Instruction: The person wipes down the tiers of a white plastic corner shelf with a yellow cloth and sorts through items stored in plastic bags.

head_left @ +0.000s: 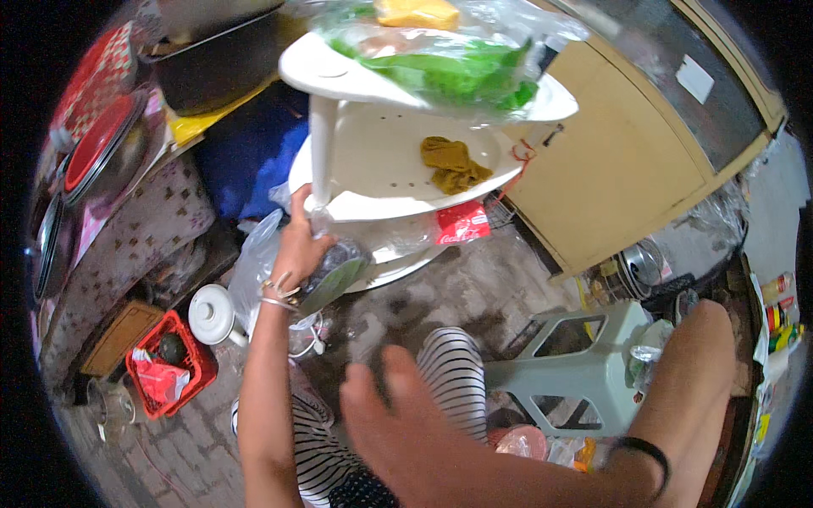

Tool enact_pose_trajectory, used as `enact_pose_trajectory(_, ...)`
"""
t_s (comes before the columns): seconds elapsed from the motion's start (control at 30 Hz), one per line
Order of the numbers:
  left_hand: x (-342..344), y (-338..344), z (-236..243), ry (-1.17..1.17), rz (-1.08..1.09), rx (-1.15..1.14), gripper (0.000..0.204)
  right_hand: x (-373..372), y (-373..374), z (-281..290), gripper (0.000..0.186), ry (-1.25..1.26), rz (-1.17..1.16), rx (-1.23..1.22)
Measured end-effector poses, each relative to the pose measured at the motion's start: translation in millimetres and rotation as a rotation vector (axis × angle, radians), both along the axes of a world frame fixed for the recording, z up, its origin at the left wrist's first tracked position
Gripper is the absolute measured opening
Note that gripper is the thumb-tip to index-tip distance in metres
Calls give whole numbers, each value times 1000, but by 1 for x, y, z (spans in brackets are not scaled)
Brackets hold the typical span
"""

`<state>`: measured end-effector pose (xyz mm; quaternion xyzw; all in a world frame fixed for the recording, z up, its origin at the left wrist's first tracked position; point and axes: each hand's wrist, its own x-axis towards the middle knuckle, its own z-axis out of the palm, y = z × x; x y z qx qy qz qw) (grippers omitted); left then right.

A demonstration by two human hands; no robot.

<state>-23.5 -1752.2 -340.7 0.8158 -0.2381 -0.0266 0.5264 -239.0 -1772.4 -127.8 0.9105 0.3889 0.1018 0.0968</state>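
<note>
While I sit low over the brick floor (474, 288), my left hand (301, 245) reaches up toward the middle of the frame and grips a clear plastic bag (334, 275) with something dark and green inside, holding it just under the edge of the white tiered rack (373, 152). My fingers are wrapped around the bag's neck, which is why the load hangs below my palm instead of resting on a shelf. Thin bangles (278, 292) sit at that wrist.

My right hand (406, 423) is low in the frame, close to the camera and blurred, fingers spread and holding nothing that I can make out. A dark band (644, 453) circles that wrist at the lower right.

The rack's shelves stack from the top centre downward. On the top tier lies a bag of leafy greens (457, 68) with a yellow thing (417, 13) above it, kept off the floor. A mustard-coloured cloth (453, 165) is bunched on the perforated middle shelf, and a red packet (462, 223) lies at the edge of a lower tier.

At the lower left a red crate (169, 364) holds a dark round thing and some red wrapping, with a white kettle (212, 315) just beside it. A pale green plastic stool (576, 372) stands at the right, near my knee in striped fabric (453, 372). A dark pot (216, 59) sits at the upper left, and a tan cabinet (610, 161) fills the upper right.
</note>
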Motion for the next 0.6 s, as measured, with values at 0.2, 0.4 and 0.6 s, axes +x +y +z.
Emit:
enact_pose_trajectory(0.2,9,9,-11,-103,-35,-35,87,8,-18,8,27,66,40,5)
enact_pose_trajectory(0.4,-2,4,11,78,2,45,87,97,-164,-23,34,436,-438,-192)
enact_pose_trajectory(0.6,-3,3,4,14,-1,-21,82,177,-291,-97,47,197,-661,205)
